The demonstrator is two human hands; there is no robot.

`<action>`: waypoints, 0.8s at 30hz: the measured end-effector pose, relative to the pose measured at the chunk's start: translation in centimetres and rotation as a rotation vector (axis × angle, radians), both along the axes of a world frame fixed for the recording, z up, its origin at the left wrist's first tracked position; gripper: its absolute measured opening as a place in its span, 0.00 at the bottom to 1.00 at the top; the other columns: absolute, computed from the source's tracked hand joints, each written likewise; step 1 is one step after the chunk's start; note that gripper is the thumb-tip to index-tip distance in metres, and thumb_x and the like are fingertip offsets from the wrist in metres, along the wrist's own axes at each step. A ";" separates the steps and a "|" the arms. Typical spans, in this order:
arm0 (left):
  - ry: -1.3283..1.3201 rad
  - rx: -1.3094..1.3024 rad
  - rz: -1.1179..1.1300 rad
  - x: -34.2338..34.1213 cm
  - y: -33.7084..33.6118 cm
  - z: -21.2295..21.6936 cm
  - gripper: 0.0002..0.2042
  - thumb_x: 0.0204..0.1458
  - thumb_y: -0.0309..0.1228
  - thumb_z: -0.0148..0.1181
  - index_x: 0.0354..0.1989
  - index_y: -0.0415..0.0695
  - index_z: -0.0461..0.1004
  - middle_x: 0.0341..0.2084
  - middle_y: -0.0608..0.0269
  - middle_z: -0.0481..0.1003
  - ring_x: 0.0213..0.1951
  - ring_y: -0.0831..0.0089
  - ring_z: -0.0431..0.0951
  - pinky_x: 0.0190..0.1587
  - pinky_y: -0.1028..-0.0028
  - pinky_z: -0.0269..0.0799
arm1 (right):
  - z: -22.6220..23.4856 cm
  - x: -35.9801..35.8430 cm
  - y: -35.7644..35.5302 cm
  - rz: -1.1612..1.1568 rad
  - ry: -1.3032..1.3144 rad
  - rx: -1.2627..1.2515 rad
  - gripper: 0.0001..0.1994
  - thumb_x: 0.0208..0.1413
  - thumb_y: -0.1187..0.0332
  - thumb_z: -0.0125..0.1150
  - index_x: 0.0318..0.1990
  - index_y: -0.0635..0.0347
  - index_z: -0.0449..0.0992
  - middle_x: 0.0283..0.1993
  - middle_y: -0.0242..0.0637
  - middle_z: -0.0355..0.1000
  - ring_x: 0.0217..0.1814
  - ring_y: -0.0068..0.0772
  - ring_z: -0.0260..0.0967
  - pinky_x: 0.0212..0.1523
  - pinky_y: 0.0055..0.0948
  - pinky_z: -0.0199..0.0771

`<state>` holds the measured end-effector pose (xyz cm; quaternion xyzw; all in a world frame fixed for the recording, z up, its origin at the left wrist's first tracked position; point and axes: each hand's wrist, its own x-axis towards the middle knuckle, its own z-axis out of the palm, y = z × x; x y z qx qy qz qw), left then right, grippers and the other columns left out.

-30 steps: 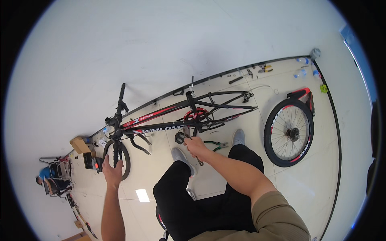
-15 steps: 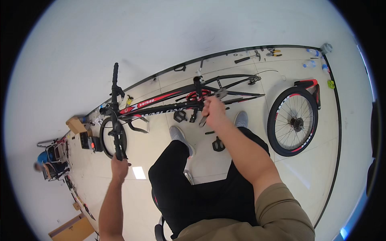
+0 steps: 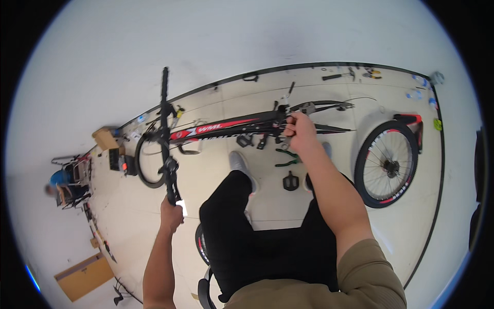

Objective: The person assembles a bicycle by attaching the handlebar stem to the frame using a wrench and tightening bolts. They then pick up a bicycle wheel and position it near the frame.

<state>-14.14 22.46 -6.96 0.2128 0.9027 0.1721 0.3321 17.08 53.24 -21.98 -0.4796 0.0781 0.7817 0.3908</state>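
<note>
My left hand (image 3: 172, 213) is closed around the near end of a black handlebar (image 3: 165, 135). The handlebar belongs to a black and red bicycle frame (image 3: 231, 123), which has no rear wheel in it. My right hand (image 3: 301, 131) grips a metal adjustable wrench (image 3: 307, 107) beside the top of the seat tube (image 3: 280, 114). The wrench's jaw end sticks out past my fist, and its handle end shows below. Whether the wrench touches the frame I cannot tell.
A loose rear wheel (image 3: 387, 165) leans by a red and black part at right. A pedal (image 3: 290, 181) and green-handled pliers (image 3: 286, 157) lie near my feet. A hammer (image 3: 338, 75) and bottles lie along the wall. At far left a person (image 3: 62, 177) sits near boxes.
The bicycle frame has tipped more upright, hiding most of its red chainring. My right hand moved with the wrench, staying beside the seat tube. The whole view has shifted slightly.
</note>
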 end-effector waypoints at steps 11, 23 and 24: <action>-0.002 -0.089 -0.004 -1.4 4.4 1.7 0.21 0.46 0.16 0.45 0.52 0.33 0.67 0.44 0.49 0.77 0.16 0.70 0.73 0.14 0.69 0.71 | 0.5 -0.4 -0.2 0.022 0.053 -0.041 0.06 0.61 0.68 0.54 0.32 0.56 0.67 0.24 0.28 0.65 0.16 0.18 0.49 0.17 0.23 0.50; 0.060 -0.006 0.015 0.0 -4.6 -4.0 0.19 0.46 0.16 0.47 0.48 0.40 0.71 0.20 0.54 0.73 0.13 0.67 0.73 0.13 0.67 0.70 | -0.3 -0.8 -0.4 0.005 -0.033 -0.135 0.10 0.66 0.60 0.54 0.37 0.55 0.65 0.26 0.30 0.65 0.16 0.18 0.50 0.16 0.22 0.50; 0.088 -0.074 0.020 -0.2 -5.2 -4.2 0.19 0.46 0.16 0.47 0.48 0.39 0.71 0.22 0.50 0.74 0.17 0.61 0.76 0.21 0.63 0.73 | -0.3 -0.8 -0.6 0.045 -0.061 -0.106 0.09 0.67 0.61 0.54 0.37 0.54 0.65 0.25 0.29 0.64 0.17 0.18 0.50 0.16 0.22 0.50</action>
